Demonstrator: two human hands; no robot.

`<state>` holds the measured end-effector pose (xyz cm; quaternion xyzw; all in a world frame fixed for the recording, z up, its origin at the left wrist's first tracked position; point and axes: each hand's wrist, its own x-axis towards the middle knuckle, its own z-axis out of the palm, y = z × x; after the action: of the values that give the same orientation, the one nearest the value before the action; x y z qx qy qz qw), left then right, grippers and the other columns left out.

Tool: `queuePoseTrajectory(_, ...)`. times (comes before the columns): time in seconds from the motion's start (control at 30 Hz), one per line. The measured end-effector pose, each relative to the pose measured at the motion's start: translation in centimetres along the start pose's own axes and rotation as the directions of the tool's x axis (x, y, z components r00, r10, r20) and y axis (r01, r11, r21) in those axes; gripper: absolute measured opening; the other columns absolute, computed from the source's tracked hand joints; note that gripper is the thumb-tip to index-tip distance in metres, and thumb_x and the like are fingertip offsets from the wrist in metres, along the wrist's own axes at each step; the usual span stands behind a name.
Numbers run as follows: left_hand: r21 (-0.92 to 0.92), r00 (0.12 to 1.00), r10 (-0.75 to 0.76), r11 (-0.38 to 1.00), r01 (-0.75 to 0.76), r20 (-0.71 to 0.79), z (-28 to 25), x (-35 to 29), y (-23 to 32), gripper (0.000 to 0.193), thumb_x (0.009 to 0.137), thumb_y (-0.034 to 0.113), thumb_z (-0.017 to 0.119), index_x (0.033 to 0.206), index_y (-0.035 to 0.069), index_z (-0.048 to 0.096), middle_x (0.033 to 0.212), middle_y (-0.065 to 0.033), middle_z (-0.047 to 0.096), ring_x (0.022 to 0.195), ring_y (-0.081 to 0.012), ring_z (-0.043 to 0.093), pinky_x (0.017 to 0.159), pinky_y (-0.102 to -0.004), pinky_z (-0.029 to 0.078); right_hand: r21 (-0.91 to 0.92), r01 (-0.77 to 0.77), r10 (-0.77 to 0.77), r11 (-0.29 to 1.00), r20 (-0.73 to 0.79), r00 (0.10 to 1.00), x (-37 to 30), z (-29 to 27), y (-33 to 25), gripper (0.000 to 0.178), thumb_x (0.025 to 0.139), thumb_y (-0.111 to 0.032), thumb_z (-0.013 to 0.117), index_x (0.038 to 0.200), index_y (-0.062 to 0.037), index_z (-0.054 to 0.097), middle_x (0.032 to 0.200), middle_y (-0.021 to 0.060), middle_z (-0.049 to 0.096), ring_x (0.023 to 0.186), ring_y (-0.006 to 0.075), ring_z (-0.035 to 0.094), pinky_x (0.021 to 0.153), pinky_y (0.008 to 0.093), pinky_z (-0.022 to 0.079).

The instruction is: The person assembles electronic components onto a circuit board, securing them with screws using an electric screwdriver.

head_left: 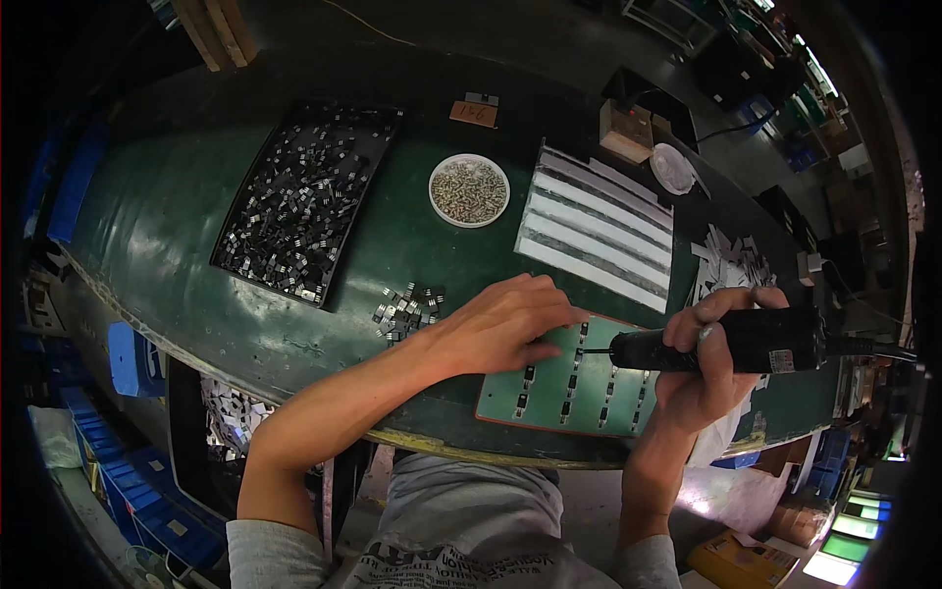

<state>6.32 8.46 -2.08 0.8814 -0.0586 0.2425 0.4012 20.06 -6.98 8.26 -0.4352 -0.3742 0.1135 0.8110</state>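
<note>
My right hand is wrapped round a black electric screwdriver, which lies nearly level with its thin bit pointing left. The bit's tip reaches a small black component among the rows on a green board. Over the board's far left part is my left hand, its fingers bent and the thumb apart from the forefinger, with nothing visible between them. Rows of black components with metal tabs sit on the board. Left of it, beside my left forearm, lies a loose pile of similar components.
A black tray of many components stands at the left. A white bowl holds small metal screws. Farther right are a white-striped panel, a small box, a white dish and scattered metal pieces. The screwdriver's cord runs right.
</note>
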Motion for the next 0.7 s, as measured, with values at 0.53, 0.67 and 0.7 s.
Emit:
queuePoseTrajectory(0.53,-0.031,0.999,-0.038,0.999,0.039,0.007,-0.2,0.0,-0.1,0.054,0.074,0.008,0.084,0.125,0.007,0.067,0.101,-0.0084,0.067,0.096,-0.0293,0.062,0.085,-0.0407,0.051,-0.035,-0.034,0.035,0.999,0.053,0.998,0.3,0.6,0.6,0.061,0.078,0.010,0.065,0.132,-0.0024,0.038,0.084,0.0169,0.061,0.063,0.0188,0.061,0.061,0.0297,0.054)
queuePoseTrajectory(0.67,-0.015,0.998,-0.061,0.998,0.062,0.032,-0.7,0.0,0.1,0.053,0.075,0.007,0.083,0.125,0.006,0.067,0.102,-0.0089,0.067,0.097,-0.0301,0.062,0.084,-0.0404,0.052,-0.157,-0.040,0.058,0.987,0.113,0.992,-0.1,0.7,1.0,0.062,0.072,0.013,0.069,0.124,-0.0058,0.041,0.078,0.0107,0.064,0.065,0.0138,0.060,0.064,0.0243,0.049)
queuePoseTrajectory(0.7,-0.007,0.996,-0.075,0.997,0.076,0.039,-1.1,0.0,0.2,0.052,0.075,0.006,0.083,0.125,0.006,0.067,0.103,-0.0092,0.067,0.097,-0.0307,0.062,0.084,-0.0401,0.053,-0.152,-0.039,0.056,0.988,0.109,0.992,-0.2,0.6,1.0,0.062,0.072,0.013,0.069,0.124,-0.0058,0.041,0.078,0.0107,0.064,0.065,0.0138,0.060,0.064,0.0243,0.049)
